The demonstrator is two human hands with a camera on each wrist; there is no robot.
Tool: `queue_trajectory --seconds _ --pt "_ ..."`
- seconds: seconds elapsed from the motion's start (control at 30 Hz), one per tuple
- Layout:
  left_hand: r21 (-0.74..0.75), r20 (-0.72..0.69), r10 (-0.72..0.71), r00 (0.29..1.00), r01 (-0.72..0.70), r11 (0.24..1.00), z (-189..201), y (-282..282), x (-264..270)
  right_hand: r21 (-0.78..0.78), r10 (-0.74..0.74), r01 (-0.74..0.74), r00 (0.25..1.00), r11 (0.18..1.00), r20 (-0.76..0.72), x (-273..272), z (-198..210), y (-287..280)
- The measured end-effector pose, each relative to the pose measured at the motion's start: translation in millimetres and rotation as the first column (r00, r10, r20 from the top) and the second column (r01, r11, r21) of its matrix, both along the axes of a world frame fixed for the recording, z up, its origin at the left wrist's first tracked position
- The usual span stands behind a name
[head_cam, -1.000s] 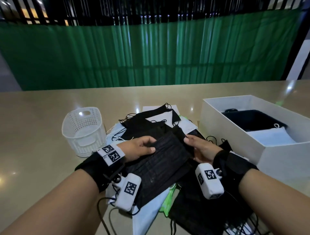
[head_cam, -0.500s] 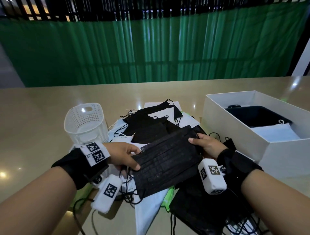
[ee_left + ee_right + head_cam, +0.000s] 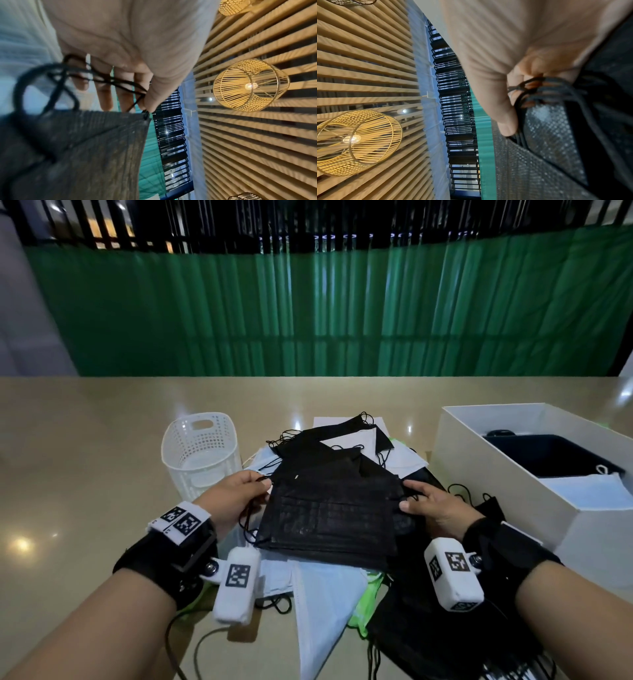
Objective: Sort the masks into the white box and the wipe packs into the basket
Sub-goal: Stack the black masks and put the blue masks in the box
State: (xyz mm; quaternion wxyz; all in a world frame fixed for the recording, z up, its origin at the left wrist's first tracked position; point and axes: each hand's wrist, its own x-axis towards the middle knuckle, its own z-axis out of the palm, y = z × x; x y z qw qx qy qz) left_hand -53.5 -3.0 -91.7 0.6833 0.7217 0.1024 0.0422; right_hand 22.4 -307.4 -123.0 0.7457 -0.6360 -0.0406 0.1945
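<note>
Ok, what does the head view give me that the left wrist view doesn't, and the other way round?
Only the head view shows the white box with a light blue mask inside, the white basket, the pile of masks on the table, and the right hand on the far edge of the black mask stack. Only the left wrist view shows the thumb and fingers pinching the ear loops, plus the wicker lamp. Both show the left hand holding the black mask stack.
</note>
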Motion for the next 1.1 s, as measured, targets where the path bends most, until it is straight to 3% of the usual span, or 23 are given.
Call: queue_trajectory --seconds 0.13,0.3,0.47,0.57,0.83,0.97,1.1 --pt "-0.166 0.048 0.08 0.996 -0.071 0.984 1 -11 1 -0.007 0.001 -0.001 1.0 1.0 -0.003 0 2 3" --pt "-0.181 0.153 0.252 0.956 -0.223 0.958 9 -14 12 0.062 -0.029 0.03 0.999 0.998 -0.018 1 -3 1" --pt "-0.09 0.157 0.31 0.938 -0.299 0.95 10 -7 19 -0.123 0.004 0.005 0.997 0.992 0.077 -4 1 4" --pt "-0.025 0.153 0.354 0.923 -0.354 0.935 9 -5 21 -0.236 0.102 -0.072 0.988 0.969 0.118 -6 4 9" --pt "-0.037 0.146 0.335 0.931 -0.333 0.942 4 -13 25 -0.579 0.288 -0.148 0.945 0.802 0.156 -6 5 18" --pt "0.0 0.132 0.283 0.95 -0.285 0.958 3 -8 20 -0.506 0.204 -0.098 0.966 0.857 0.158 -4 4 18" --pt "0.138 0.039 0.223 0.974 -0.226 0.964 -2 11 10 -0.359 0.06 -0.017 0.993 0.933 0.107 -1 3 16"
